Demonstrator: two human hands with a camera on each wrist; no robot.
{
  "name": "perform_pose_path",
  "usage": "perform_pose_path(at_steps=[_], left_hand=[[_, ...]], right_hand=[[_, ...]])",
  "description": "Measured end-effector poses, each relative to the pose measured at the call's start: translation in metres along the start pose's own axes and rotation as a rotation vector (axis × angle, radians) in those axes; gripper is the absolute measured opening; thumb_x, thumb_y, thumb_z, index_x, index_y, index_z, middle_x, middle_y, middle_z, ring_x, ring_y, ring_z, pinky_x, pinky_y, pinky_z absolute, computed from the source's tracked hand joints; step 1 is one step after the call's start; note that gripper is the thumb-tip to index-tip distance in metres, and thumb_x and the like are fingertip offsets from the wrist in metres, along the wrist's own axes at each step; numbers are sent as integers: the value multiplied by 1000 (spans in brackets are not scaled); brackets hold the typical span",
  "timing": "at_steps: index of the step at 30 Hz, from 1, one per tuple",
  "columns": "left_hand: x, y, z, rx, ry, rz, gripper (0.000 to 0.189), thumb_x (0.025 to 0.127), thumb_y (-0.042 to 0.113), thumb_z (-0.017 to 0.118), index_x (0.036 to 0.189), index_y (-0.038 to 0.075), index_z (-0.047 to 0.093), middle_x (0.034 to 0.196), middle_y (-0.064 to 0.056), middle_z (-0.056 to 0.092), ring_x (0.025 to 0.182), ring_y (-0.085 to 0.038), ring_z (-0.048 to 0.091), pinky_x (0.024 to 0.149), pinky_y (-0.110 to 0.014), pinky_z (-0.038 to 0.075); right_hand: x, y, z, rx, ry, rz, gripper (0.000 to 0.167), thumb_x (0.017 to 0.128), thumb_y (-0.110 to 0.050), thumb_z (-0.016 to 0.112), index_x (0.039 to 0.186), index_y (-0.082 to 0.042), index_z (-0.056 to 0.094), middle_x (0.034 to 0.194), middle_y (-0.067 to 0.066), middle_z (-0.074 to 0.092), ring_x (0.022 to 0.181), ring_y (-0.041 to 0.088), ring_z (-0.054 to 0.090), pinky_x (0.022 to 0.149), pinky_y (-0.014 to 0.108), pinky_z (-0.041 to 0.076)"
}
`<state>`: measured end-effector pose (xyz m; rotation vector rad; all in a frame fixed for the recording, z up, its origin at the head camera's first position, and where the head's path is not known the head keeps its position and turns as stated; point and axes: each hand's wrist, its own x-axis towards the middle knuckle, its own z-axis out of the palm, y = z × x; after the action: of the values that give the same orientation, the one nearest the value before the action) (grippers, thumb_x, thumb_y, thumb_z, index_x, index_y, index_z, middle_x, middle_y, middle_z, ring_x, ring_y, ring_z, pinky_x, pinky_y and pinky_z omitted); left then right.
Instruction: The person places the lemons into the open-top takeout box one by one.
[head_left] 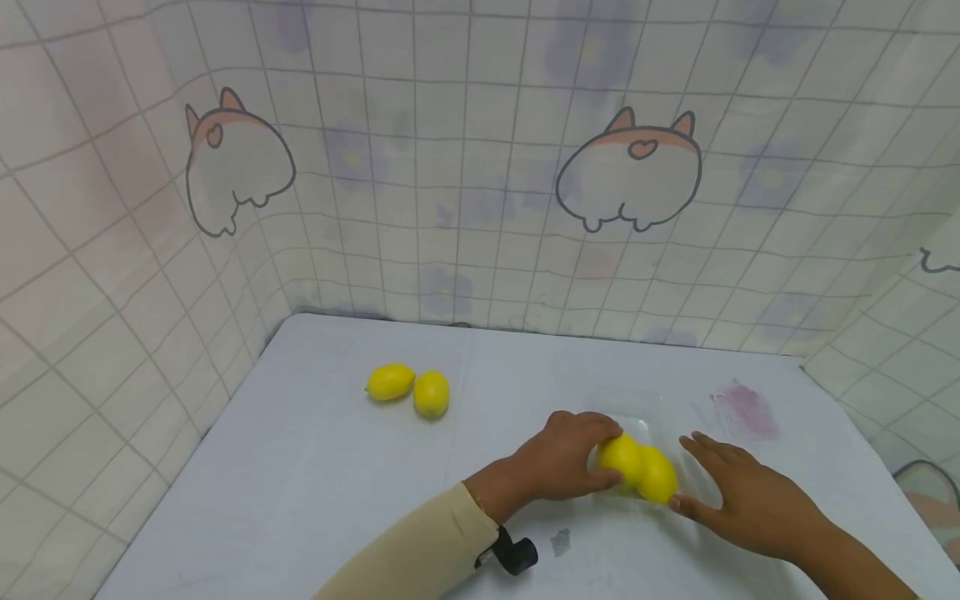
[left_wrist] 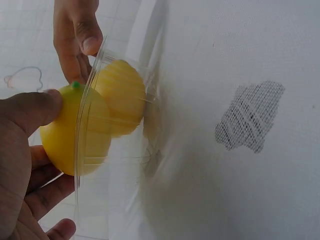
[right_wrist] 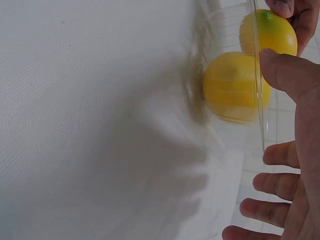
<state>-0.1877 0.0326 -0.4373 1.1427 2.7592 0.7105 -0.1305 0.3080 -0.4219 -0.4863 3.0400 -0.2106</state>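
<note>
A clear plastic container [head_left: 636, 427] stands on the white table at the right, with two yellow lemons at it. My left hand [head_left: 572, 457] grips one lemon [left_wrist: 59, 131] between thumb and fingers; a green tip shows at its end. Part of that lemon is below the container's rim, seen through the clear wall in the left wrist view. The second lemon [right_wrist: 231, 87] lies inside the container. On the other side, my right hand [head_left: 757, 500] has its fingers spread, and its thumb [right_wrist: 287, 72] is right at the container's rim.
Two more lemons lie close together toward the back left, one sideways [head_left: 391, 382] and one on end [head_left: 431, 394]. A grey patch [head_left: 560, 542] and a pinkish stain [head_left: 746, 408] mark the white table [head_left: 300, 467]. Grid-patterned curtains [head_left: 480, 167] enclose the back and sides.
</note>
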Motion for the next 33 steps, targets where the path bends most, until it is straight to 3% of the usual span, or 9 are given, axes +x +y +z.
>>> perform_pose_path(at_steps=[13,25,33], left_hand=[[4,2,-2,9,0,33,47,94,35,75,138,25,63,140,16,58,130,-2,50,109,-30,36],[9,10,-6,53,-50,-114,50,88,32,82,135,25,67,134,17,63,113,-7,54,103,-28,38],[18,12,-5,101,-73,-138,41,85,33,86,123,25,74,109,19,70,94,-4,55,104,-30,37]], right_hand=[[0,1,1,16,-1,7,101,84,-83,55,151,-7,49,149,23,50,127,47,53,80,67,55],[0,0,1,24,-26,26,104,83,-84,55,152,-7,46,149,24,49,127,47,53,81,67,54],[0,-1,1,31,-33,34,105,82,-85,54,152,-7,45,148,24,50,127,47,53,81,68,54]])
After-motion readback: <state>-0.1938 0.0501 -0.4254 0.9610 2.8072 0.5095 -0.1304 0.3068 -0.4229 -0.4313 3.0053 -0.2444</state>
